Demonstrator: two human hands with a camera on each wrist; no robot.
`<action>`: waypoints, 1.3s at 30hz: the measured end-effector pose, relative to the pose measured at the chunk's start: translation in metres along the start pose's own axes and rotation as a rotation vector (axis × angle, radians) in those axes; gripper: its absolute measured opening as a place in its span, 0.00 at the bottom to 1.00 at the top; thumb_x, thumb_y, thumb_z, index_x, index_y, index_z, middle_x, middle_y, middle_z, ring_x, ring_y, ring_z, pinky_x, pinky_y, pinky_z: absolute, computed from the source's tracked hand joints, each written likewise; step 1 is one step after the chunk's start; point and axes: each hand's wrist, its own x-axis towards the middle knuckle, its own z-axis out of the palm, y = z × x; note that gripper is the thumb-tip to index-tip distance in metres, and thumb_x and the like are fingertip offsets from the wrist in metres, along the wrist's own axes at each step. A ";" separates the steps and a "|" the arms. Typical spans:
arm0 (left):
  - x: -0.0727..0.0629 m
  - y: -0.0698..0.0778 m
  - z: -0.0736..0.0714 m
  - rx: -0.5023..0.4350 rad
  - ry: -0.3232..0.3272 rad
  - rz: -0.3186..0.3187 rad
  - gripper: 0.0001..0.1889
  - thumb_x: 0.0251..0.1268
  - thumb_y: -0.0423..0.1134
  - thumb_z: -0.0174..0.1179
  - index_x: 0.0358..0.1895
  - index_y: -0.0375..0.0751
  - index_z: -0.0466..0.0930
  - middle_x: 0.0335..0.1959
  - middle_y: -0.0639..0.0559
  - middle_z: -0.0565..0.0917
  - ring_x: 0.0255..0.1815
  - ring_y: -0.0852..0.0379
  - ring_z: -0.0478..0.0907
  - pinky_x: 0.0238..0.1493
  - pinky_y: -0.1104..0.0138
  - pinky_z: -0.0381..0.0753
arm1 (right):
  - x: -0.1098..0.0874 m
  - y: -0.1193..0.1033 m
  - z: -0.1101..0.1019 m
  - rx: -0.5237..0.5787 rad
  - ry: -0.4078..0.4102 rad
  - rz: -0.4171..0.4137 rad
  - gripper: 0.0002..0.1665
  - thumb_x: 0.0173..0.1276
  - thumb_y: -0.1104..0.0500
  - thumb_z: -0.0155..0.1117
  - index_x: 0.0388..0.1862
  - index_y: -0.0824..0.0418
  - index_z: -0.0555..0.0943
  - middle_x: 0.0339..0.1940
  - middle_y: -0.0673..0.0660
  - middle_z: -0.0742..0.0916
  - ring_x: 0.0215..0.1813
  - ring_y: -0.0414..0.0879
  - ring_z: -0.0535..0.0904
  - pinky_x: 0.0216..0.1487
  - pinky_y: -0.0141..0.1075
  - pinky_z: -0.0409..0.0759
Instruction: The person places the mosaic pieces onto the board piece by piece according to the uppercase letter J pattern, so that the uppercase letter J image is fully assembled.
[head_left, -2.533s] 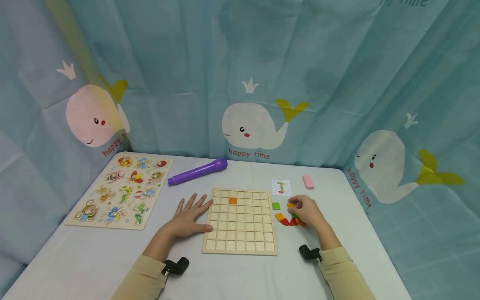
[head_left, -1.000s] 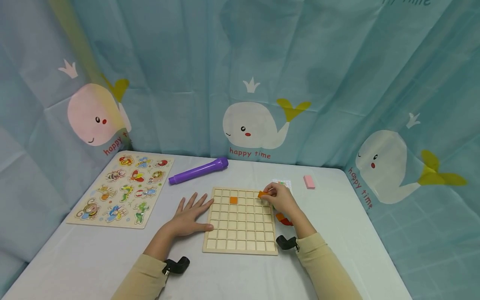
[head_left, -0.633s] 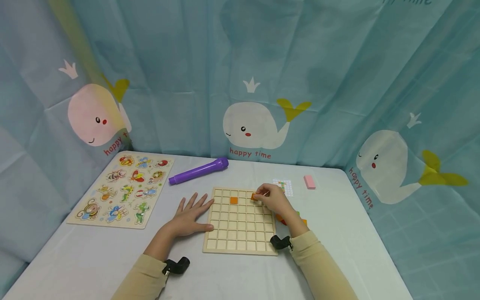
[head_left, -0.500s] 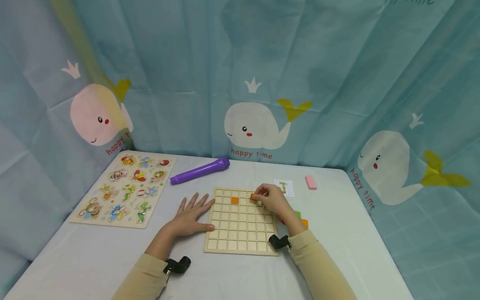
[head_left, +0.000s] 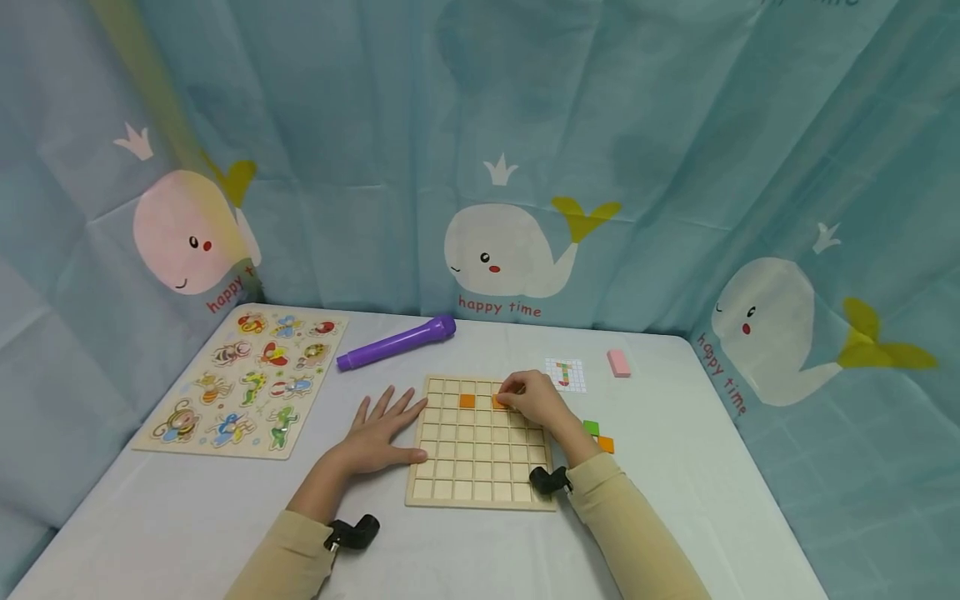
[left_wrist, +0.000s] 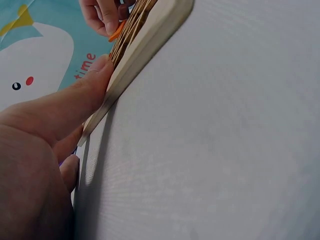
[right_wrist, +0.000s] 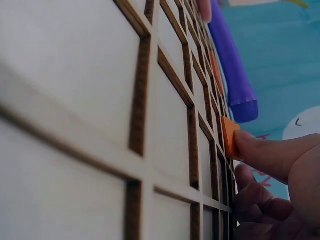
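A wooden grid board (head_left: 475,470) lies on the white table, with one orange square tile (head_left: 467,402) set in a cell of its second row. My left hand (head_left: 378,437), fingers spread, rests beside the board's left side, its thumb and index fingertip at the edge. Over the upper right part of the board, my right hand (head_left: 536,398) pinches another orange square tile (right_wrist: 230,137). In the right wrist view the thumb is against this tile, which stands at a cell, slightly tilted. My right fingers partly cover it in the head view.
Right of the board are a green tile (head_left: 591,427) and an orange tile (head_left: 606,445); my right forearm hides others. A small pattern card (head_left: 566,376) and a pink block (head_left: 618,363) lie behind. Left are a purple microphone-shaped stick (head_left: 397,342) and an insect puzzle board (head_left: 243,383).
My right hand has carried the orange tile from the loose tiles onto the board, then slightly left and down to a second-row cell. My left hand has stayed in place.
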 end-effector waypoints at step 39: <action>-0.001 0.001 0.000 -0.016 0.008 -0.005 0.51 0.57 0.69 0.64 0.81 0.55 0.56 0.84 0.45 0.49 0.84 0.36 0.31 0.77 0.37 0.21 | -0.044 0.029 -0.043 0.026 0.068 0.130 0.17 0.68 0.55 0.71 0.55 0.56 0.84 0.38 0.49 0.85 0.38 0.43 0.80 0.36 0.35 0.81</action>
